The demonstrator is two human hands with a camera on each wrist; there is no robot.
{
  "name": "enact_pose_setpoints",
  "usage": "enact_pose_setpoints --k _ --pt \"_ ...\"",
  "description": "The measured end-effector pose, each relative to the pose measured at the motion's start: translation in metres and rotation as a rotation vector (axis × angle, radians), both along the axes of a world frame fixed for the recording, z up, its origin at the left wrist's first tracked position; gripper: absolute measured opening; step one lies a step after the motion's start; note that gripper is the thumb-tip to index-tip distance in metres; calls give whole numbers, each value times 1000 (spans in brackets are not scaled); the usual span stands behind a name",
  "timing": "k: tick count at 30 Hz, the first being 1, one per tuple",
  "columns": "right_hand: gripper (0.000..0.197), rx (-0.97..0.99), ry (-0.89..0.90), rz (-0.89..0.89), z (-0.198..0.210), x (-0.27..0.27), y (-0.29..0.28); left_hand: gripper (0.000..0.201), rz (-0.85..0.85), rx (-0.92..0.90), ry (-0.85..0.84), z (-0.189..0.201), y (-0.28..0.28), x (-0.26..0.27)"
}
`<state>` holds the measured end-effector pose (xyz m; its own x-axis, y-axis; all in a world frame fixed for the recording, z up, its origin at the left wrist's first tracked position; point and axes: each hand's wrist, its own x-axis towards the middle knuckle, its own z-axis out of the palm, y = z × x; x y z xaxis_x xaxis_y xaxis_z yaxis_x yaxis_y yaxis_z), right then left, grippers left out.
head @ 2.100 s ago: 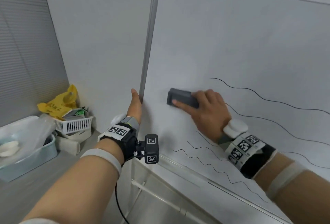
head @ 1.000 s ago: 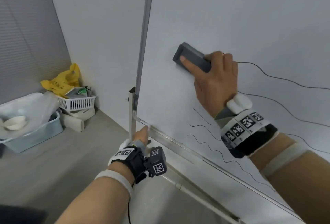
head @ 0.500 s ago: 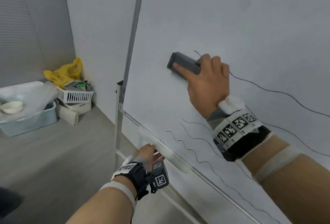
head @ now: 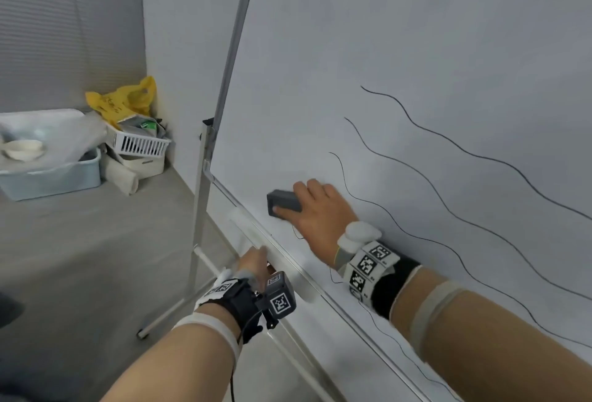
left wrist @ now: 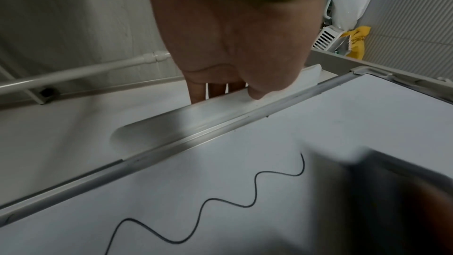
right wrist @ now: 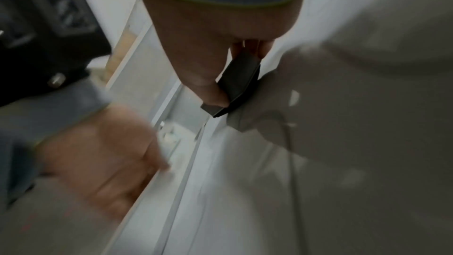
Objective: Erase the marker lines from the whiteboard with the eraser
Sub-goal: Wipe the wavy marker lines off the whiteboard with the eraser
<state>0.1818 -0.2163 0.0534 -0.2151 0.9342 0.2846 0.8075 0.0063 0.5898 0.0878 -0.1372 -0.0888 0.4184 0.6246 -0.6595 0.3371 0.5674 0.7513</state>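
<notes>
The whiteboard [head: 416, 49] carries several wavy black marker lines [head: 448, 142], running down to the right. My right hand [head: 299, 196] grips the dark grey eraser [head: 282, 198] and presses it flat on the board, low at the left, just above the bottom frame. In the blurred right wrist view the thumb and fingers pinch the eraser [right wrist: 237, 84] against the board. My left hand [head: 254, 259] holds the white marker tray [head: 243, 222] under the board's bottom edge. The left wrist view shows its thumb on the tray [left wrist: 171, 123] and its fingers [left wrist: 196, 92] curled behind, with one wavy line [left wrist: 245, 191] close by.
The board's metal stand leg [head: 200, 209] runs down to the grey floor at the left. Against the far wall stand a light-blue bin [head: 51, 174], a white slatted basket [head: 137, 143] and a yellow bag [head: 121, 102].
My right hand has carried the eraser from the upper left ends of the lines down to the board's bottom edge. My left hand dropped from the board's side frame to the tray and stays there.
</notes>
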Motion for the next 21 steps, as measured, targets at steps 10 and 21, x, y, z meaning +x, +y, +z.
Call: enact_pose_setpoints --k 10,21 --pt "71 697 21 -223 144 1 28 13 243 -311 -282 8 -4 -5" --pt "61 -150 64 -130 -67 -13 -31 13 204 -238 -376 -1 -6 -12"
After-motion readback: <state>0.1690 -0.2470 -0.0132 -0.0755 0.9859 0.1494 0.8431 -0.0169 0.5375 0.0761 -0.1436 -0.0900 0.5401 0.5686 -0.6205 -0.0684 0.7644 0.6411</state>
